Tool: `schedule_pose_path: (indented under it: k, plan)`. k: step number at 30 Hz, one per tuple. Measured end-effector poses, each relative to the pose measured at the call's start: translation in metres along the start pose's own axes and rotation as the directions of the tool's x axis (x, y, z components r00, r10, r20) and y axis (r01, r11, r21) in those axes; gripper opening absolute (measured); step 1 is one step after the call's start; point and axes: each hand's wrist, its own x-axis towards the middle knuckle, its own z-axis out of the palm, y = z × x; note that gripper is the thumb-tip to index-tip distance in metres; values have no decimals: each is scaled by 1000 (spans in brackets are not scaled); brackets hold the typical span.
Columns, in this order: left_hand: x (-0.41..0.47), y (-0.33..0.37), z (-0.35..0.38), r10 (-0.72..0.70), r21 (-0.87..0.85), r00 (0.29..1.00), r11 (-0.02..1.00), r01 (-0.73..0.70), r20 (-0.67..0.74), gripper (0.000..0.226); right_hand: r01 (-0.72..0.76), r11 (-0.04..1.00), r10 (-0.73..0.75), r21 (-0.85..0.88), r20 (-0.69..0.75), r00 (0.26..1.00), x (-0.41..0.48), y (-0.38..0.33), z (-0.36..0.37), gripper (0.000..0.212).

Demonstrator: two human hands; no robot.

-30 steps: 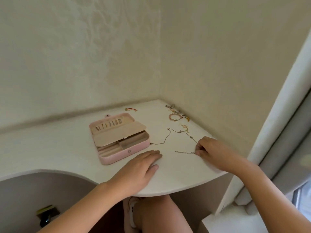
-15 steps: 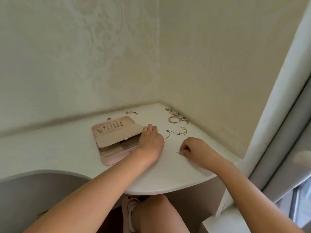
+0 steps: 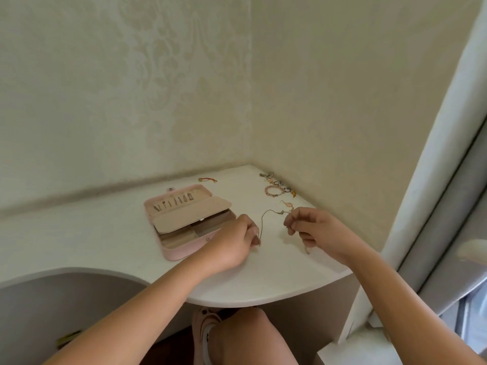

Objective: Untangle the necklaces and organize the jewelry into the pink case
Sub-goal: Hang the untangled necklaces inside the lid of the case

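The left hand [image 3: 233,242] has left the case's edge and now pinches one end of the thin necklace [image 3: 264,216]. The right hand [image 3: 319,230] has lifted, its fingers curled round the other end. The chain loops between them over the white tabletop [image 3: 105,233], just right of the open pink case [image 3: 179,254]. Untangling is in hand, I'd say; next calls for a gentle spread. A gold earring [image 3: 288,205] just beside it could snag; bead bracelet [image 3: 274,191], rings [image 3: 279,183] and red cord [image 3: 208,179] lie beyond

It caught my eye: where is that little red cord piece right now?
In the head view, the red cord piece lies left of centre on the tabletop, behind the open pink case, near the back wall.
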Motion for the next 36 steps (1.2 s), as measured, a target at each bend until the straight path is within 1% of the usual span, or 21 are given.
schedule_pose_path:
  k: [1, 2, 3, 4, 5, 6, 7, 9, 11, 12, 14, 16, 18, 19, 21, 24, 27, 28, 31, 33, 36]
  plan:
    - [-4, 3, -2, -47, -156, 998, 986, 54, 49, 22, 8, 999, -9, -46, -4, 1000, -2, -2, 3, 27]
    - [-7, 6, -3, -91, -336, 990, 934, 122, 107, 24, 16, 995, -17, -94, -11, 1000, -4, -4, 7, 30]
    - [-10, 9, -4, -124, -506, 978, 840, 195, 170, 25, 20, 991, -22, -134, -16, 1000, -7, -6, 12, 31]
    - [-12, 11, -5, -141, -631, 964, 733, 254, 224, 26, 28, 986, -32, -166, -23, 999, -11, -8, 15, 30]
    - [-13, 13, -6, -148, -707, 954, 643, 294, 262, 26, 45, 979, -53, -200, -36, 998, -14, -8, 19, 28]
    - [-14, 14, -7, -149, -749, 946, 581, 319, 288, 26, 69, 967, -84, -245, -53, 995, -17, -7, 21, 23]
    - [-14, 14, -8, -143, -773, 941, 539, 334, 307, 26, 87, 950, -114, -300, -73, 991, -20, -5, 23, 17]
    - [-16, 15, -8, -118, -798, 934, 490, 351, 338, 27, 91, 924, -140, -370, -108, 984, -26, 0, 28, 10]
    - [-18, 17, -8, -90, -807, 924, 460, 369, 372, 27, 100, 900, -170, -424, -132, 976, -29, 7, 35, 14]
    - [-19, 18, -8, -79, -813, 918, 440, 382, 389, 27, 121, 884, -207, -452, -146, 967, -29, 9, 38, 17]
    - [-20, 21, -7, -66, -829, 908, 383, 407, 414, 25, 200, 844, -327, -498, -180, 928, -30, 11, 43, 21]
    - [-20, 23, -8, -50, -845, 899, 323, 426, 434, 25, 297, 766, -483, -570, -204, 852, -30, 12, 45, 20]
    - [-20, 24, -10, -44, -847, 890, 289, 446, 453, 26, 368, 636, -636, -678, -191, 748, -27, 15, 45, 19]
    - [-20, 24, -12, -47, -845, 887, 282, 453, 460, 27, 387, 583, -688, -715, -180, 704, -27, 16, 46, 20]
    - [-20, 26, -14, -62, -842, 881, 272, 467, 469, 28, 420, 522, -758, -742, -178, 627, -28, 18, 48, 21]
    - [-21, 28, -17, -89, -841, 875, 243, 483, 477, 28, 455, 468, -821, -758, -183, 541, -30, 18, 50, 18]
    - [-22, 28, -19, -119, -831, 854, 199, 520, 506, 25, 468, 390, -863, -793, -137, 487, -32, 17, 51, 15]
    - [-23, 29, -20, -120, -824, 840, 163, 542, 529, 21, 473, 353, -878, -807, -111, 466, -32, 17, 52, 15]
    - [-28, 31, -24, -98, -807, 803, 3, 591, 588, 7, 476, 232, -916, -848, -25, 401, -36, 17, 54, 16]
    - [-31, 32, -24, -85, -802, 798, -82, 592, 597, 5, 482, 188, -927, -856, 7, 374, -37, 18, 56, 16]
    - [-33, 35, -24, -107, -803, 799, -160, 574, 592, 8, 490, 120, -939, -864, 61, 338, -35, 19, 58, 19]
